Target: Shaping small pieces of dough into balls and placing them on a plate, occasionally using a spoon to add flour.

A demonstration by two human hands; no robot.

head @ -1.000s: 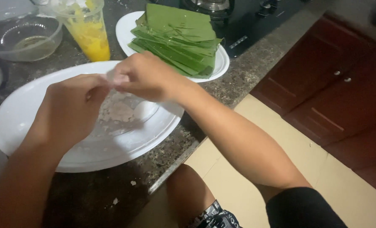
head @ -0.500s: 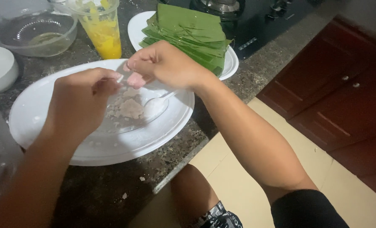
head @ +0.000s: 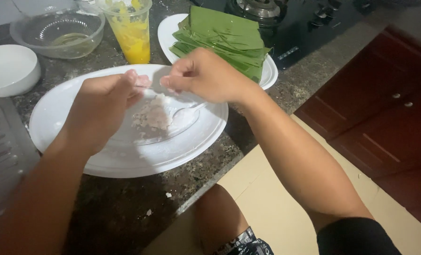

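Beside white plate (head: 78, 156): green leaves (head: 224, 38), yellow cup (head: 131, 33).

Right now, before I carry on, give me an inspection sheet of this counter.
Surface: dark speckled stone counter, a few pale crumbs near its front edge.
Job's things: large white plate holding a spoon and a pale pinkish-white filling.
Clutter: stack of green leaves on a second white plate; cup of yellow liquid; glass bowl; small white bowl.
Grippers: left hand and right hand pinched together above the plate; what they hold is too small to tell.
Cables: nothing seen.
Surroundings: black stove, reddish wood cabinets, tan floor.
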